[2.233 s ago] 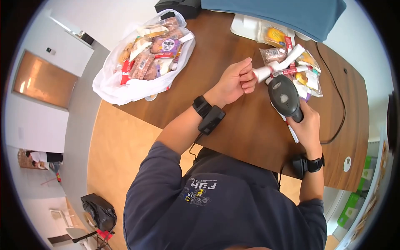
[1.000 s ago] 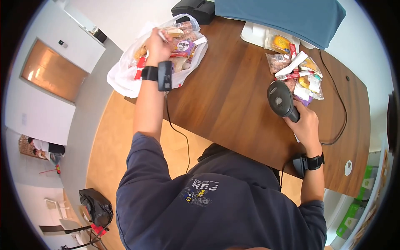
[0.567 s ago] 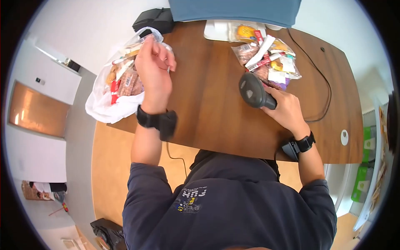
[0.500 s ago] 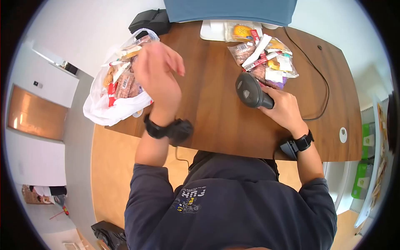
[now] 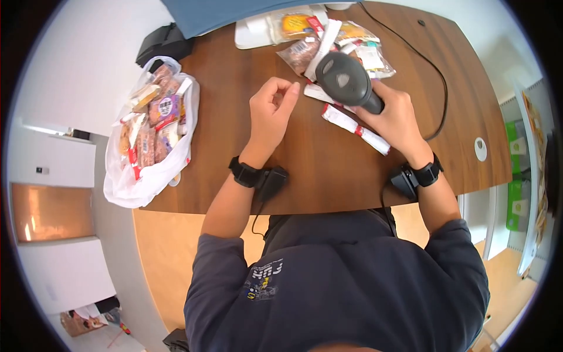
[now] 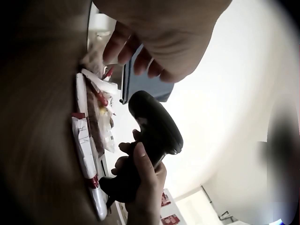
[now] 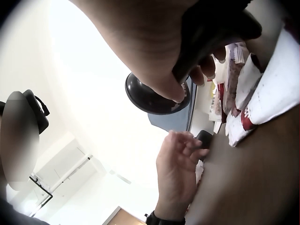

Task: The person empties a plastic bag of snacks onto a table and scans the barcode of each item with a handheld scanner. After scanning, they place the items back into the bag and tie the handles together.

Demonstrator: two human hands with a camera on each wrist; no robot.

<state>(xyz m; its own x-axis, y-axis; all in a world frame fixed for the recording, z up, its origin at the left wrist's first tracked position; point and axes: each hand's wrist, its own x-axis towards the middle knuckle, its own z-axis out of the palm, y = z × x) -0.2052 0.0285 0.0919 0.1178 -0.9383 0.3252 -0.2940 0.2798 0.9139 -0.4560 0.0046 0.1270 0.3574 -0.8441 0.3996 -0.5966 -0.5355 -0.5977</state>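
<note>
My left hand is over the middle of the table, fingers loosely bent with nothing in them. My right hand grips the handle of a black barcode scanner, thumb wrapped round it in the left wrist view. The scanner head overlaps a pile of packaged snacks in the head view. A white stick-shaped packet with red bands lies on the table below the scanner. Another white stick packet lies just beyond it, partly hidden. A longer white one rests on the pile.
A white plastic bag full of snack packs stands at the table's left. Behind it sits a black box-like device. A white tray and a blue panel are at the back. A black cable runs down the right.
My left hand goes from beside the pile to the bag, then back right to mid-table. The scanner in my right hand now overlaps the pile more. The head view has turned, shifting everything left.
</note>
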